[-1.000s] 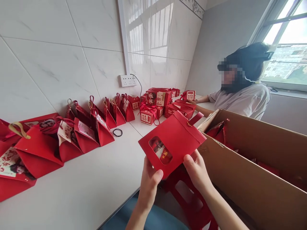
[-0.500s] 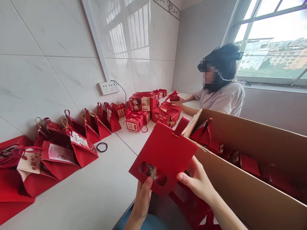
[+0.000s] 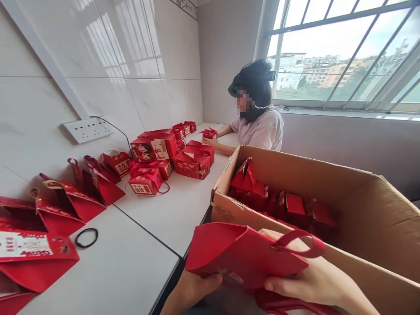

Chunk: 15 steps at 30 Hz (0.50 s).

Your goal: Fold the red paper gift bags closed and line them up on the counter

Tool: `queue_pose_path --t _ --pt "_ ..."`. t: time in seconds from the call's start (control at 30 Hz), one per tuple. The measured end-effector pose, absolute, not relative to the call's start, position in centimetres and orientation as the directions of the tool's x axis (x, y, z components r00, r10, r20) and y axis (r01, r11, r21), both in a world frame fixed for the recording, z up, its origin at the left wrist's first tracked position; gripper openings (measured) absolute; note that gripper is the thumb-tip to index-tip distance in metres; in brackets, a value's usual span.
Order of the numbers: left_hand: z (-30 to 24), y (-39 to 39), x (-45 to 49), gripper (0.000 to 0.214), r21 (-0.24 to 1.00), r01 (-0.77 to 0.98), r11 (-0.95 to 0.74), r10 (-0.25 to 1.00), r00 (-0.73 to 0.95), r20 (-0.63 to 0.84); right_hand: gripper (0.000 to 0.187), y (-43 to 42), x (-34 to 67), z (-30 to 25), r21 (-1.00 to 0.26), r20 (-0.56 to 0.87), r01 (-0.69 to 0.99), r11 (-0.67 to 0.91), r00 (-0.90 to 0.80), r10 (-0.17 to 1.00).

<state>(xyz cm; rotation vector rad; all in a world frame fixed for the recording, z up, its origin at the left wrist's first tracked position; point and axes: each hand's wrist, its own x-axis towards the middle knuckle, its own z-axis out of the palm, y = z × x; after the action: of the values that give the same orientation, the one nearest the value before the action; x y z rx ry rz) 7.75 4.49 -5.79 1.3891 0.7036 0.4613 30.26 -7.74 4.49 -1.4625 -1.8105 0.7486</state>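
Note:
Between my two hands, a red paper gift box (image 3: 226,249) with a ribbon loop handle is held tilted in front of the cardboard carton. My left hand (image 3: 192,288) grips its lower left side, thumb lying on the near face. Around the handle end curls my right hand (image 3: 315,278), its thumb at the near lower edge and its other fingers partly hidden behind the box. More red card (image 3: 292,302) shows below, near my lap. Just beyond the held box stands the cardboard carton (image 3: 361,253), with several red boxes (image 3: 295,208) inside.
Several red gift boxes (image 3: 68,201) line the wall on the white table (image 3: 108,271). A black hair tie (image 3: 86,237) lies before them. Further back are stacked red boxes (image 3: 154,146), a power strip (image 3: 88,130) on the wall and another person (image 3: 259,127) handling a small red box.
The view has turned right, toward the carton. The held box has tipped from facing me to lying more level, its handle now pointing right; both hands still hold it.

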Motion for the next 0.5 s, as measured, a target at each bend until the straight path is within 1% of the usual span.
queue_pose_path --t 0.03,0.1,0.17,0.23,0.33,0.43,0.47,0.5 --pt "-5.6 4.5 8.6 0.039 0.984 0.120 0.130 0.645 0.744 -0.176 0.028 -8.4 30.9 4.7 -0.775 0.133 0.610 0.162 -0.093 0.987" --pt "-5.0 4.4 10.3 0.046 0.988 0.077 0.136 0.596 0.790 -0.144 0.029 -9.6 32.0 4.9 -0.797 0.097 0.598 0.086 -0.014 0.995" --pt "-4.4 3.9 11.9 0.060 0.984 -0.017 0.177 0.555 0.827 -0.086 0.037 -10.5 32.9 4.8 -0.834 0.074 0.550 0.043 0.034 0.997" --pt "-3.7 3.3 13.2 0.068 0.968 -0.113 0.225 0.581 0.813 -0.039 0.045 -11.2 33.6 4.5 -0.851 0.064 0.525 -0.007 0.117 0.991" --pt "-2.7 2.4 14.1 0.067 0.951 -0.178 0.254 0.646 0.762 -0.030 0.047 -12.1 34.3 3.5 -0.836 0.077 0.542 -0.091 0.279 0.957" --pt "-1.9 1.9 14.5 0.065 0.949 -0.186 0.254 0.621 0.784 -0.013 0.058 -12.5 34.8 2.3 -0.818 0.108 0.557 -0.145 0.397 0.911" --pt "-1.6 1.9 14.6 0.065 0.951 -0.185 0.247 0.608 0.794 -0.004 0.060 -12.6 34.9 2.0 -0.816 0.114 0.556 -0.158 0.422 0.900" --pt "-1.4 2.0 14.8 0.064 0.955 -0.180 0.236 0.598 0.802 0.003 0.058 -12.5 35.1 1.9 -0.817 0.115 0.553 -0.163 0.433 0.894"
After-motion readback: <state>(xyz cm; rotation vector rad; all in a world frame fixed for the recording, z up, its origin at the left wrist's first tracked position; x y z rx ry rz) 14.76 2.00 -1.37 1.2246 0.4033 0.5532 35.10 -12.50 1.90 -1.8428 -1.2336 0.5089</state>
